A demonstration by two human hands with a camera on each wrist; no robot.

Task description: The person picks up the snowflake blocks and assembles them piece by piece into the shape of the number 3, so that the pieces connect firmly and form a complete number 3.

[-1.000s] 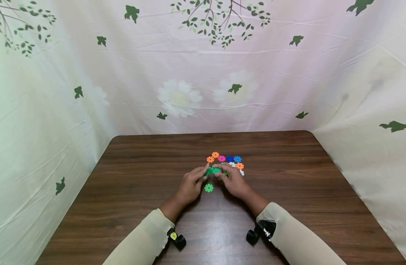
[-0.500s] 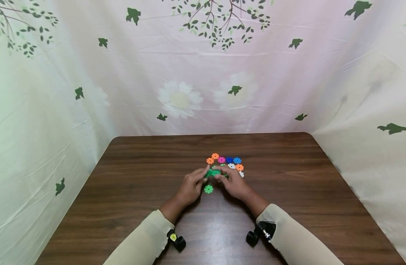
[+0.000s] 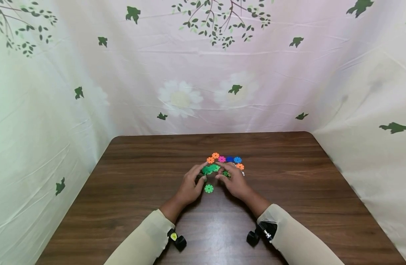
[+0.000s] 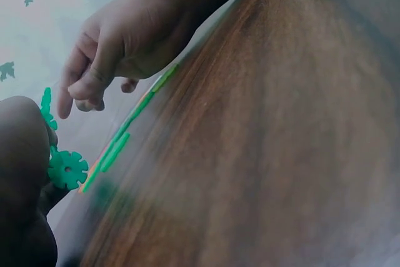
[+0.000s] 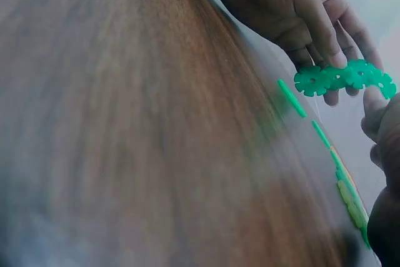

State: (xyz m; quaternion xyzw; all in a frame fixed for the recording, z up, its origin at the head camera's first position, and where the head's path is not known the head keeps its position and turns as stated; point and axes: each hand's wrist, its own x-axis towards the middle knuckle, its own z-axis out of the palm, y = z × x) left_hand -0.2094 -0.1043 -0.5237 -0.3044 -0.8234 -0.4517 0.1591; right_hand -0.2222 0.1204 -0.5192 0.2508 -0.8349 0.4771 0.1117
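Observation:
In the head view my left hand (image 3: 189, 186) pinches a chain of linked green notched discs (image 3: 210, 169) between thumb and fingers, just over the table. From the right wrist view, the chain (image 5: 337, 78) runs sideways out of that grip, its discs slotted into one another. My right hand (image 3: 237, 182) is curved beside the chain's right end, thumb and forefinger parted. Seen from the left wrist, the right hand (image 4: 134, 35) has nothing in its fingers. A loose green disc (image 3: 208, 188) lies between the hands, nearer the person.
Beyond the hands lie an orange disc (image 3: 215, 155), a pink disc (image 3: 221, 159), a dark blue disc (image 3: 229, 159), a light blue disc (image 3: 237, 159) and others. Darker green discs (image 3: 226, 173) are partly covered by the right hand. A patterned cloth (image 3: 203, 73) hangs behind the brown table (image 3: 140, 165).
The right hand's fingers have come off the green chain and parted. The chain has shifted slightly left, remaining in the left hand, whose thumb and forefinger are spread wider. The loose discs stay put.

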